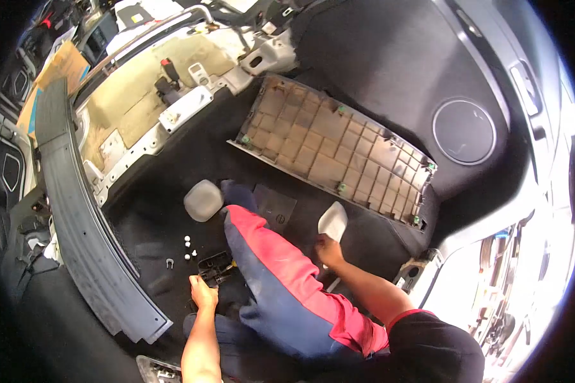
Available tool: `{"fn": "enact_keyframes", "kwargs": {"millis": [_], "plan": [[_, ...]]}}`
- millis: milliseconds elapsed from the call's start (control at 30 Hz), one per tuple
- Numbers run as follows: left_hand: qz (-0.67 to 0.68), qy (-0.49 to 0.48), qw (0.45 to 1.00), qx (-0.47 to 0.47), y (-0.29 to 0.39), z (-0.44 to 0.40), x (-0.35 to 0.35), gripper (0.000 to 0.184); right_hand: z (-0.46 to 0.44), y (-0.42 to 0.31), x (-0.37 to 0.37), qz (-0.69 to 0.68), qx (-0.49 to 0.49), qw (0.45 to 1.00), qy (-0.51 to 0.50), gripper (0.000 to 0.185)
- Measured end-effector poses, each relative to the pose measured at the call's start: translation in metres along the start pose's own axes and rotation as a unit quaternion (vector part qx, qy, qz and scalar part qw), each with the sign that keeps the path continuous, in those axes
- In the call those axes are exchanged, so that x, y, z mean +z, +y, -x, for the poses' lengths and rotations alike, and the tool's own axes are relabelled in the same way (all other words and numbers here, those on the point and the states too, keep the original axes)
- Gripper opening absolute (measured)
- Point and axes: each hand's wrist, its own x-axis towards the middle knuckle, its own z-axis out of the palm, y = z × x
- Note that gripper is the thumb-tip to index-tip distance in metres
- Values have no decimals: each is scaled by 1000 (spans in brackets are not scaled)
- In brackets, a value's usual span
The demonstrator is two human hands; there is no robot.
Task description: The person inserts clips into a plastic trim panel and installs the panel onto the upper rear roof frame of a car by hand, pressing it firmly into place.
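My left hand is closed at the lower edge of a small black plastic part, with its fingers round that edge. My right hand pinches the lower end of a pale grey, leaf-shaped cover, which stands up from the dark floor. A second pale rounded cover lies beside my foot. Several small white clips and a grey U-shaped clip lie left of the black part. A bit of yellow shows at the right side of the black part.
My bent leg in red and navy trousers lies between my hands. Beyond it rests a large ribbed panel with green clips. A long dark trim strip curves along the left. A round speaker cover is on the right wall.
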Motion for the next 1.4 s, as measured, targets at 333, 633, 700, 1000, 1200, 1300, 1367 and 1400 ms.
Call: {"fn": "enact_keyframes", "kwargs": {"millis": [333, 633, 700, 1000, 1200, 1300, 1367, 1400], "plan": [[-84, -1, 996, -8, 62, 23, -2, 55, 37, 35, 14, 46, -183, 978, -86, 41], [-125, 15, 990, 61, 53, 4, 13, 23, 37, 48, -21, 59, -121, 989, -64, 45], [-7, 80, 997, -23, -3, -19, 23, 15, 20, 39, -41, 12, -167, 986, 8, 44], [517, -222, 825, 39, 305, 53, -122, 28, 57, -270, -134, -160, -543, 816, -117, 41], [626, -343, 700, 25, 349, 7, -70, 17, 42, -286, -140, -86, -516, 852, -19, 39], [637, -320, 701, -34, 374, 13, -62, 17, 20, -282, -135, -86, -488, 869, 8, 30], [652, -326, 684, -42, 375, 2, -49, 18, -6, -280, -130, -96, -496, 863, 10, 22], [659, -328, 676, -35, 375, -5, -42, 20, -22, -283, -132, -84, -491, 867, -5, 19]]}}
